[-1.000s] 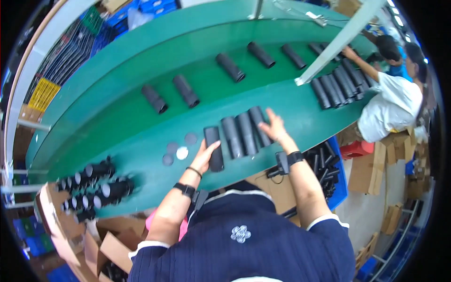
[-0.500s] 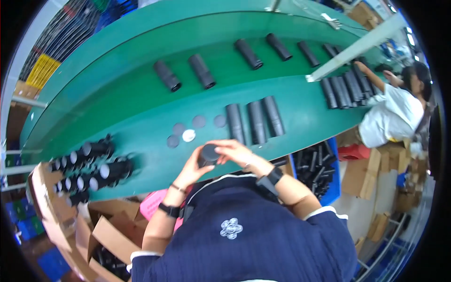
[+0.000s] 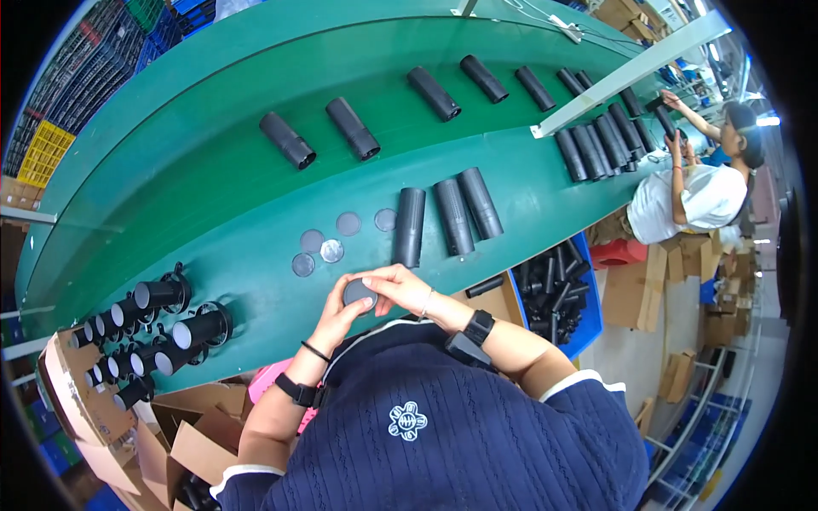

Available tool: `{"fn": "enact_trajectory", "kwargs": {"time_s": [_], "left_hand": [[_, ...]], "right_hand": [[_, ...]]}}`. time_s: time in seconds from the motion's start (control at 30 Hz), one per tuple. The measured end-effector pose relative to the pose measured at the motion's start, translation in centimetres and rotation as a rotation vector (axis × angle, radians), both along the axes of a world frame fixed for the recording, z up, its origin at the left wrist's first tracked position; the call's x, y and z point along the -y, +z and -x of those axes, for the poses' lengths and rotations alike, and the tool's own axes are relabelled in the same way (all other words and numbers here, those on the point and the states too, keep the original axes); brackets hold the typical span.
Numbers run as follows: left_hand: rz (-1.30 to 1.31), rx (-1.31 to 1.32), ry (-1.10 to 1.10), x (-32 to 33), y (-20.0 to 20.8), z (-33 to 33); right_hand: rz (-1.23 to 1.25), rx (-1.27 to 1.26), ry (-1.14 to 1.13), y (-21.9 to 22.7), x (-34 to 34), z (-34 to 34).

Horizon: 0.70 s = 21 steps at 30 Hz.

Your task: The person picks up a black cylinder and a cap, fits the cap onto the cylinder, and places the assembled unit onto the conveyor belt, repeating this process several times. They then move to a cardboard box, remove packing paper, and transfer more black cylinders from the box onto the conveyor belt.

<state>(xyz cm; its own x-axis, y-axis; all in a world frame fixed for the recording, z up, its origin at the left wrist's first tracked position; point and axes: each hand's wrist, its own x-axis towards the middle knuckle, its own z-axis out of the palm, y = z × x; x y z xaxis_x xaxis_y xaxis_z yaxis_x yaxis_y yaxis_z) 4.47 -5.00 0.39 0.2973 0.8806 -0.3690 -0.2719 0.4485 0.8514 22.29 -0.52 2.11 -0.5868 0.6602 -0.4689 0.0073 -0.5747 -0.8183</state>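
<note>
Close to the bench edge, both my hands are closed round a short black cylinder (image 3: 360, 293), its flat dark-grey round end facing up. My left hand (image 3: 335, 308) wraps its left side, thumb on the near rim. My right hand (image 3: 402, 289) grips the far right side, fingertips at the rim. The cylinder's lower part is hidden by my hands. Just beyond lie several thin dark discs (image 3: 348, 224) and a shinier pale disc (image 3: 332, 250). Right of them, three long black tubes (image 3: 410, 223) lie on the green bench (image 3: 273, 332).
Several black tubes (image 3: 352, 128) rest spaced along the green belt (image 3: 213, 170). White-ended black cylinders with rings (image 3: 201, 326) stand at left. Cardboard boxes (image 3: 209, 447) and a blue bin of black parts (image 3: 601, 311) sit below. At right, a co-worker (image 3: 694, 192) handles tubes beside a white post (image 3: 635, 72).
My hands and the cylinder show slightly lower and further left as the whole view shifts. My right fingers have shifted on the rim. The co-worker has raised an arm and now holds a tube.
</note>
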Motion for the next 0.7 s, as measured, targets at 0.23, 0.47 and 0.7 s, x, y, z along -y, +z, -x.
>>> {"fn": "enact_trajectory", "kwargs": {"time_s": [0.23,0.47,0.7], "left_hand": [[0.013,0.105,0.049,-1.3,0.2,2.1],[-0.422,0.02,0.004,-3.3,4.5,2.9],[-0.591,-0.299,0.053,-1.8,7.8,3.5]], "right_hand": [[-0.022,-0.034,0.01,-0.3,-1.4,0.5],[-0.595,0.173,0.122,-0.9,-1.3,0.8],[-0.637,0.116,0.152,-5.6,-3.8,4.5]]}}
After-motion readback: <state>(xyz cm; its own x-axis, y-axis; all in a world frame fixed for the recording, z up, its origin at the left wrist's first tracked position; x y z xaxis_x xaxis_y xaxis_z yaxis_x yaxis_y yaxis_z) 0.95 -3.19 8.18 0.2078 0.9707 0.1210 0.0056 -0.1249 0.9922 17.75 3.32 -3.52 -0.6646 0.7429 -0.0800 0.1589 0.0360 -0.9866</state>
